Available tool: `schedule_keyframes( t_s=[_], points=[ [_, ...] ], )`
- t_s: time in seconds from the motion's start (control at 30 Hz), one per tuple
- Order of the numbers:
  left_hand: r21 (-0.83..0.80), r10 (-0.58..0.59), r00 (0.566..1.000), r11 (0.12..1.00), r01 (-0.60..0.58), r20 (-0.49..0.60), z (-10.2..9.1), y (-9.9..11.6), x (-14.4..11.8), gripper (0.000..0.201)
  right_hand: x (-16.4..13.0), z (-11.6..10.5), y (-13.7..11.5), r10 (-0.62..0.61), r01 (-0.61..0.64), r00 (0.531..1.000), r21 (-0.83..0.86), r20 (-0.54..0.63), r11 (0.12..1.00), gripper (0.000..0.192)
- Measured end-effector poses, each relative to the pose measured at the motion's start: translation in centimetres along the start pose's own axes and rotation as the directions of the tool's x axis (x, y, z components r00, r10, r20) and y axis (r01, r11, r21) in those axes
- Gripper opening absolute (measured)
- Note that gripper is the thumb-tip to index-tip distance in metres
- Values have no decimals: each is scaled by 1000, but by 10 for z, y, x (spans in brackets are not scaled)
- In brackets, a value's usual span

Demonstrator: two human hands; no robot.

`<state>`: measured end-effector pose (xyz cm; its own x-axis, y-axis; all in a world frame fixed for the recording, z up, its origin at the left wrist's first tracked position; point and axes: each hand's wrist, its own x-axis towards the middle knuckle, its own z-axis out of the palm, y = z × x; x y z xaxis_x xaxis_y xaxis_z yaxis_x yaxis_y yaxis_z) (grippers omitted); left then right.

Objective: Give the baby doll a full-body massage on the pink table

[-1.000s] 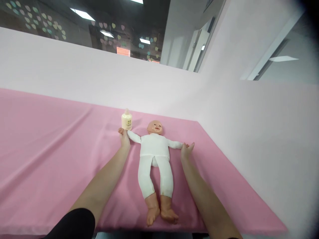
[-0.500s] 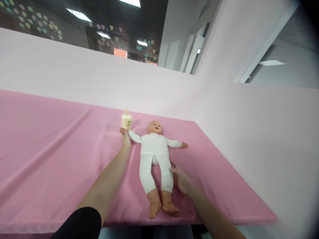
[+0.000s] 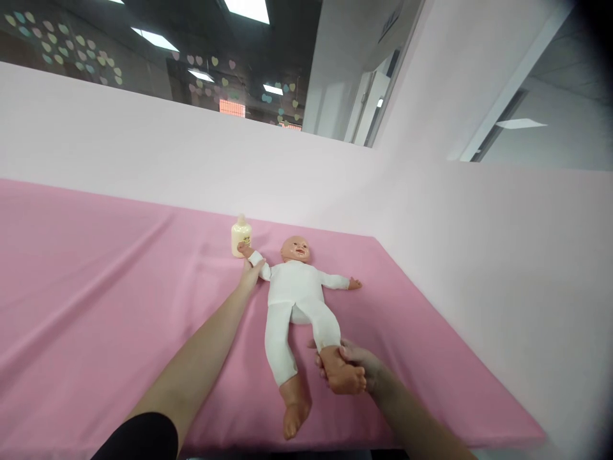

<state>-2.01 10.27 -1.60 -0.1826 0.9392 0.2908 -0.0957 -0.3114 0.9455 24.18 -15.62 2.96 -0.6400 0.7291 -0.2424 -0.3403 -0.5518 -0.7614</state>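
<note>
A baby doll (image 3: 295, 284) with a white cloth body lies on its back on a pink padded table (image 3: 119, 306), head toward the wall. My left hand (image 3: 251, 271) is closed around the doll's forearm on the left side of the view, its fingers partly hidden behind the sleeve. That arm is lifted, and the doll's hand overlaps a cream bottle (image 3: 241, 236) standing behind it. My right hand (image 3: 361, 363) grips the doll's lower leg near the ankle from beneath, with the knee bent and the foot raised. The other leg lies straight on the table.
A white wall (image 3: 143, 153) rises behind the table, with a window (image 3: 201, 57) bearing heart stickers above. Another wall (image 3: 502, 255) with a window stands along the right. The table's front edge runs close to me.
My right hand has moved from beside the doll's thigh to its lower leg and lifted it. My left hand has shifted slightly right, raising and bending the doll's arm.
</note>
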Motion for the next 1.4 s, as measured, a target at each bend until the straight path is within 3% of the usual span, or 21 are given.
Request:
schedule_keyframes(
  t_s=[0.1,0.2,0.27,0.37,0.47,0.57,0.8,1.23,1.4],
  points=[
    [-4,-5,999,1000,5,43,7,2,-7,38,25,-15,-15,44,-43,994,-13,98,999,57],
    [41,78,980,995,-87,181,11,10,-16,44,55,-30,-27,28,-26,990,-14,140,1000,60],
    [108,166,937,972,-207,307,12,16,-21,42,72,-36,-33,-59,59,988,10,145,998,56],
    [197,260,832,897,-396,490,11,22,-25,37,89,-40,-40,-98,97,992,23,79,995,48],
    [274,273,768,822,-499,579,11,22,-25,49,94,-43,-42,-93,92,996,53,8,994,46],
    [353,259,741,751,-558,620,11,20,-25,60,93,-48,-40,-89,89,996,93,-2,992,50],
    [398,280,692,651,-646,665,9,25,-28,66,90,-52,-36,-109,94,987,131,114,987,45],
    [373,329,660,619,-691,676,8,28,-27,61,91,-57,-33,-78,61,983,105,169,993,49],
    [372,320,675,643,-670,665,9,32,-28,62,88,-52,-32,-108,84,975,128,196,988,45]
  ],
)
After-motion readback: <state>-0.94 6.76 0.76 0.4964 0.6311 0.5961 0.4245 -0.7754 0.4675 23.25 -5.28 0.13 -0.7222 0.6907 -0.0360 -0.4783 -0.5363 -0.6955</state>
